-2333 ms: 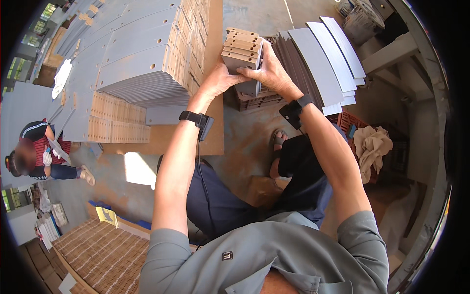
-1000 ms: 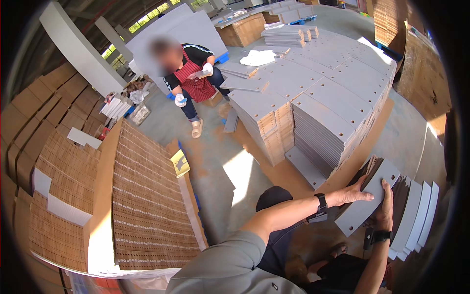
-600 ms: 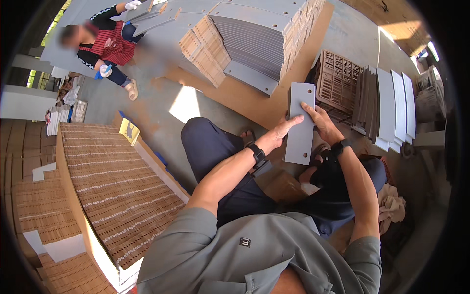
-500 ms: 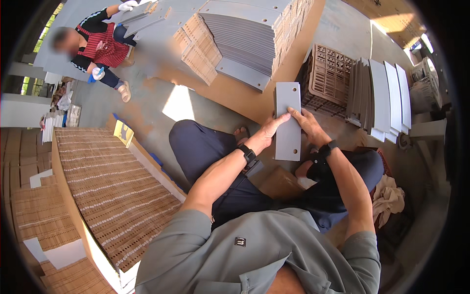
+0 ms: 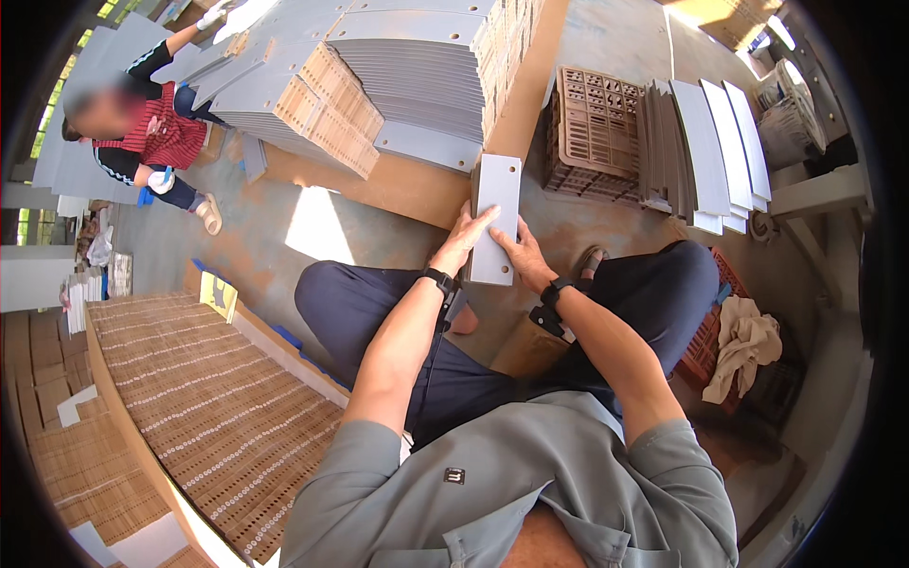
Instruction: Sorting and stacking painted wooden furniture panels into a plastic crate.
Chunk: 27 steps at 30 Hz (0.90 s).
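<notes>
While the co-worker in a red striped top [image 5: 156,142] bends over at the upper left of the frame, down at the lower left sits a broad stack of brown corrugated cardboard sheets [image 5: 204,398], edges up, untouched. Moving across: the left hand [image 5: 464,241] is up at centre frame, fingers [image 5: 485,218] laid flat along the left edge of a flat grey rectangular cardboard panel with two small holes at its top [image 5: 495,218]. A moment ago that panel hung lower, over the lap; now it has come up and stands upright, its top edge level with the big fanned pile of grey panels on brown cardboard [image 5: 417,85] behind it, upper centre. The right hand [image 5: 519,257] cups the lower right edge, fingers curled against the face, so both hands are closed on the one sheet, holding it in the air above the knees. That reads to me as a single piece being squared up in hand, though that's a judgement. Further right, a brown plastic lattice crate [image 5: 597,128] stands on the floor, with a row of grey panels leaning on edge [image 5: 705,151] just beside it, and a crumpled beige cloth [image 5: 743,341] lies at the right.
</notes>
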Tool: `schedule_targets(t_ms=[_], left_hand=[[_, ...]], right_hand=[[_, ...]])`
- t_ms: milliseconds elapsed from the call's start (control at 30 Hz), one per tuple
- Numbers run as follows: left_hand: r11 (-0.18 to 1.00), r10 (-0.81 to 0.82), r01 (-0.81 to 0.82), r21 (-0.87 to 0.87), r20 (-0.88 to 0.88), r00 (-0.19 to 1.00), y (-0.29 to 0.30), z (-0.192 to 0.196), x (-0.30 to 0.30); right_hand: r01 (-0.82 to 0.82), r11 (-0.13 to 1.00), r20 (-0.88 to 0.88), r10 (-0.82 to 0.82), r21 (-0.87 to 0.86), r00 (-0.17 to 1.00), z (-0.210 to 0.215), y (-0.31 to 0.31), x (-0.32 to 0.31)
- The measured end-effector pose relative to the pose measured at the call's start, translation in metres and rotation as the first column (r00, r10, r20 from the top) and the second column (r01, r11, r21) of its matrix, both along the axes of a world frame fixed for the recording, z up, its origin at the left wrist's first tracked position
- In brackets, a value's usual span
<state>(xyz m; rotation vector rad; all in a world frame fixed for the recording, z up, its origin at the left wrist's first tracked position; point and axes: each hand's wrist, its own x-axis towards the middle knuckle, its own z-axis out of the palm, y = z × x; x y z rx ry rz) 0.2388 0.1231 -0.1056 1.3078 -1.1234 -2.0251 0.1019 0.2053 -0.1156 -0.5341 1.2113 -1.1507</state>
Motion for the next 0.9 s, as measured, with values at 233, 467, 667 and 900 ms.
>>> schedule_targets(t_ms=[233, 467, 667, 900], left_hand=[[0.962, 0.03, 0.092, -0.257, 0.434, 0.9, -0.018, -0.041, 0.005], [0.839, 0.219, 0.312, -0.445, 0.803, 0.555, 0.007, -0.007, -0.037], [0.804, 0.251, 0.399, -0.441, 0.86, 0.445, 0.001, 0.007, -0.041], [0.656, 0.343, 0.115, -0.746, 0.43, 0.835, -0.023, 0.024, -0.035]], right_hand=[[-0.011, 0.982, -0.25, -0.038, -0.191, 0.968, -0.026, -0.02, 0.018], [-0.077, 0.969, -0.344, -0.008, -0.233, 0.939, -0.048, -0.021, 0.008], [-0.295, 0.943, -0.453, 0.198, -0.154, 0.87, -0.044, -0.019, -0.003], [-0.177, 0.983, -0.577, 0.118, -0.047, 0.808, 0.031, -0.003, -0.031]])
